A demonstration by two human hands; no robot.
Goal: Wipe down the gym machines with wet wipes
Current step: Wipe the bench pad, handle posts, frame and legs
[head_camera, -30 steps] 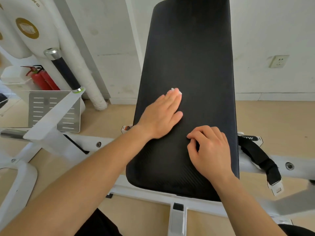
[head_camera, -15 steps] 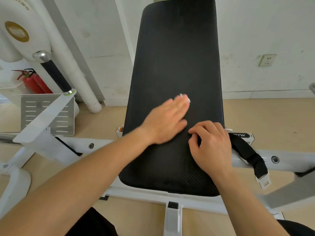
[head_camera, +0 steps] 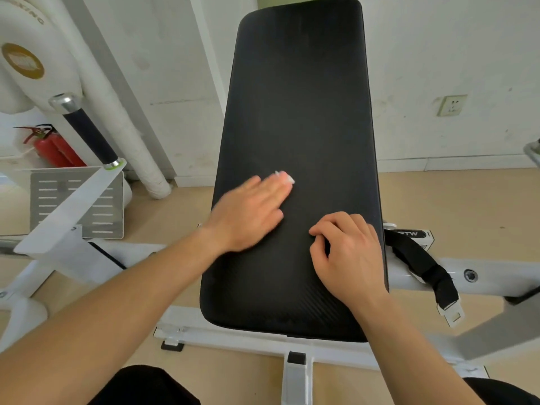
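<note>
A long black padded bench pad [head_camera: 301, 106] of a white-framed gym machine runs away from me toward the wall. My left hand [head_camera: 248, 214] lies flat on the pad's left half with straight fingers, pressing a white wet wipe [head_camera: 285, 177] whose edge peeks out past the fingertips. The hand is motion-blurred. My right hand [head_camera: 347, 255] rests on the pad's right side near its edge, fingers curled under, holding nothing that I can see.
A black strap with a buckle [head_camera: 429, 270] hangs off the white frame [head_camera: 491, 276] at right. A black-grip handle [head_camera: 87, 133], a slotted metal plate [head_camera: 79, 203] and a red fire extinguisher [head_camera: 55, 147] stand at left. A wall socket [head_camera: 451, 105] is at right.
My left hand with the wipe slid right across the pad, then back to the left. My right hand stayed in place on the pad.
</note>
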